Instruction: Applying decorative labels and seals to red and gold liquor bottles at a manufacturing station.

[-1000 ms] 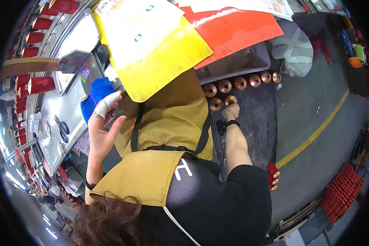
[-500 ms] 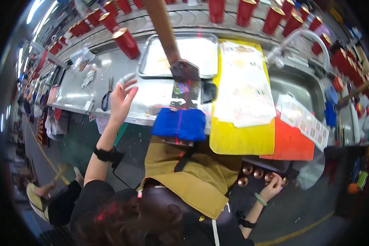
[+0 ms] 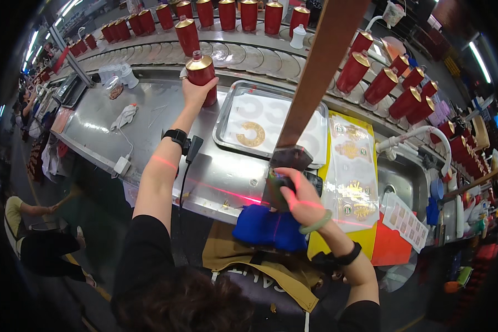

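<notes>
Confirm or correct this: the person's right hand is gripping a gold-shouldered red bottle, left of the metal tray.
Wrong hand: the head view shows the left hand, not the right hand, gripping the gold-shouldered red bottle, left of the metal tray.

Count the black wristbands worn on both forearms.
2: a black wristband on the left forearm, below the left hand gripping a red gold-topped bottle; another on the right, below a pale green bangle.

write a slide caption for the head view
Left hand grips a red, gold-shouldered bottle at a steel workbench, with the right hand near a bundled blue cloth.
</notes>
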A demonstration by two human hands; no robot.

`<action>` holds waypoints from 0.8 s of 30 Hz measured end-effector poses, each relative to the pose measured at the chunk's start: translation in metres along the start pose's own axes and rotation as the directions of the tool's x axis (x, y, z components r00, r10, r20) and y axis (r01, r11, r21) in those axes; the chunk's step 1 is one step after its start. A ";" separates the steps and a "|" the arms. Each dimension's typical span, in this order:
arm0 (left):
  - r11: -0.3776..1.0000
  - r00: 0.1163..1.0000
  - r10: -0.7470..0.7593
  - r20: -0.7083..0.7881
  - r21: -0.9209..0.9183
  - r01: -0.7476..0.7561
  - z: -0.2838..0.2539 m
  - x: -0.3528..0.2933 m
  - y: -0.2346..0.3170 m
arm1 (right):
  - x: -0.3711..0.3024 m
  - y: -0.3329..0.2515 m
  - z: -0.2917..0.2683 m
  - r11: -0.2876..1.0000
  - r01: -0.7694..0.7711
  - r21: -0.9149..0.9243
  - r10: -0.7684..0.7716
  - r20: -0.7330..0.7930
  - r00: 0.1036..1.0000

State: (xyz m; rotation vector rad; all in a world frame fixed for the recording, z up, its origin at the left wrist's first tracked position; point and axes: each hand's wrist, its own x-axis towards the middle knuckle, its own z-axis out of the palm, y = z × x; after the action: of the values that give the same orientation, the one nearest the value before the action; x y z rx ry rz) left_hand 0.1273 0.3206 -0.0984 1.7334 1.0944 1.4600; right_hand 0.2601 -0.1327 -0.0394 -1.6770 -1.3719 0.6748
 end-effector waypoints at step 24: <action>-0.184 0.365 -0.476 0.800 -0.497 0.848 -0.103 -0.250 0.163 | 0.010 0.074 -0.063 0.837 -0.406 -0.368 0.374 -0.158 0.914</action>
State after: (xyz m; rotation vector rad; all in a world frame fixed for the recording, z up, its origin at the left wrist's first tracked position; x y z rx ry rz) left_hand 0.0475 0.0181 -0.0547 0.2165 0.5167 0.6006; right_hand 0.3515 -0.1434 -0.0706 -2.3255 -1.1667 0.5687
